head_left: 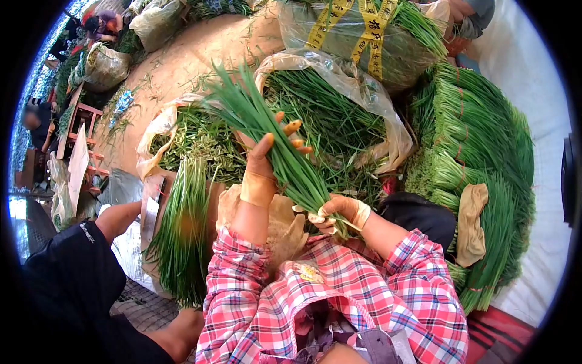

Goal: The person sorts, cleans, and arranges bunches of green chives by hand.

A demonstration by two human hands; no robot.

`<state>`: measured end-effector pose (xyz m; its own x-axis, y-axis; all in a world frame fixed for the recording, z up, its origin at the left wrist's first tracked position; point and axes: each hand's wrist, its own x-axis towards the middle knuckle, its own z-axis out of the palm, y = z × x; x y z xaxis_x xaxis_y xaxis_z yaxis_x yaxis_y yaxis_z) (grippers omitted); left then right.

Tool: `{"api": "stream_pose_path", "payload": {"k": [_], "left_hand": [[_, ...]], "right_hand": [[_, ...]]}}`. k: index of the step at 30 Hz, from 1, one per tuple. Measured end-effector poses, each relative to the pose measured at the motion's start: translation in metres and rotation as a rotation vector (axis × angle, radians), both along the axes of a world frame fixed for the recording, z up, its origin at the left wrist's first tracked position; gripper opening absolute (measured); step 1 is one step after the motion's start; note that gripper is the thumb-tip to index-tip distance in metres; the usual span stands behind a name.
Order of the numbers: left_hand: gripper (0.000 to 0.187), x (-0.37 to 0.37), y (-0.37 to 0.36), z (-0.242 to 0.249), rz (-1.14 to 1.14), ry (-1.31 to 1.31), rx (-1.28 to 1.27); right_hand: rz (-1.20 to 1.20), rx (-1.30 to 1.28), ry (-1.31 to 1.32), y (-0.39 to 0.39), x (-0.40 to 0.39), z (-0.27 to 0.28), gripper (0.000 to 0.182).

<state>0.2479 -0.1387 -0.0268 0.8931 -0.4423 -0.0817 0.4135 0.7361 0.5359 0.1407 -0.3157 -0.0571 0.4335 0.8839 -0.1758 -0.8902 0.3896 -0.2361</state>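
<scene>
A loose bunch of garlic chives (280, 145) lies slantwise across both my hands, its green tips pointing up and left. My left hand (262, 162) is around its middle, thumb on the near side and fingers showing beyond the leaves. At the pale stem ends, my right hand (342, 209) grips the bunch with fingers closed. Both hands wear thin, stained gloves. Below the bunch, a bag of cut leaves (327, 115) stands open. To the left, another pile of chives (185, 233) lies on a board beside my left forearm.
Tied chive bundles (479, 133) are stacked at the right, with a tan glove (471, 224) on them. A large taped plastic bag (364, 42) stands at the back. Someone's dark-clothed leg (79, 285) is close at left. Wooden stools (85, 130) stand farther off.
</scene>
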Motion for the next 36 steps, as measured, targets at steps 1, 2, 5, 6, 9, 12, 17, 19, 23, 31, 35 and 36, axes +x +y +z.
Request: {"api": "stream_pose_path", "payload": {"k": [1, 2, 5, 6, 9, 12, 17, 19, 23, 31, 35, 36], "left_hand": [[0.055, 0.004, 0.003, -0.007, 0.006, 0.068, -0.049], [0.055, 0.005, 0.006, -0.013, 0.005, 0.068, -0.047], [0.044, 0.008, 0.012, -0.017, 0.143, 0.122, 0.102], [0.044, 0.008, 0.015, -0.017, 0.148, 0.123, 0.100], [0.038, 0.009, 0.019, -0.019, 0.282, 0.158, 0.237], [0.037, 0.010, 0.014, -0.018, 0.326, 0.174, 0.273], [0.037, 0.001, 0.008, -0.004, 0.355, 0.118, 0.323], [0.040, -0.004, 0.013, 0.004, 0.342, 0.074, 0.311], [0.039, 0.002, 0.023, 0.000, 0.331, 0.079, 0.276], [0.023, 0.020, 0.073, 0.020, 0.512, 0.140, 0.247], [0.018, 0.030, 0.108, 0.026, 0.609, 0.050, 0.232], [0.017, 0.035, 0.118, 0.026, 0.653, -0.025, 0.188]], "right_hand": [[-0.006, -0.145, -0.024, -0.007, 0.003, -0.002, 0.062], [-0.014, -0.288, -0.048, -0.015, 0.008, -0.003, 0.062], [-0.180, -0.680, -0.448, -0.036, 0.031, 0.006, 0.066], [-0.360, -0.939, -0.731, -0.039, 0.036, 0.008, 0.068], [-0.523, -1.096, -1.006, -0.027, 0.038, 0.049, 0.066], [-0.563, -1.318, -1.271, 0.007, 0.040, 0.056, 0.068], [-0.782, -1.283, -1.226, 0.027, 0.052, 0.006, 0.024], [-0.835, -1.293, -1.192, 0.026, 0.048, 0.016, 0.016], [-0.847, -0.782, -0.619, 0.022, 0.040, 0.037, 0.019], [-0.448, -0.485, -0.415, -0.033, 0.021, 0.036, 0.017], [0.025, -0.938, -0.625, -0.044, 0.007, 0.007, 0.022], [0.110, -1.033, -0.649, -0.041, -0.001, -0.007, 0.024]]}}
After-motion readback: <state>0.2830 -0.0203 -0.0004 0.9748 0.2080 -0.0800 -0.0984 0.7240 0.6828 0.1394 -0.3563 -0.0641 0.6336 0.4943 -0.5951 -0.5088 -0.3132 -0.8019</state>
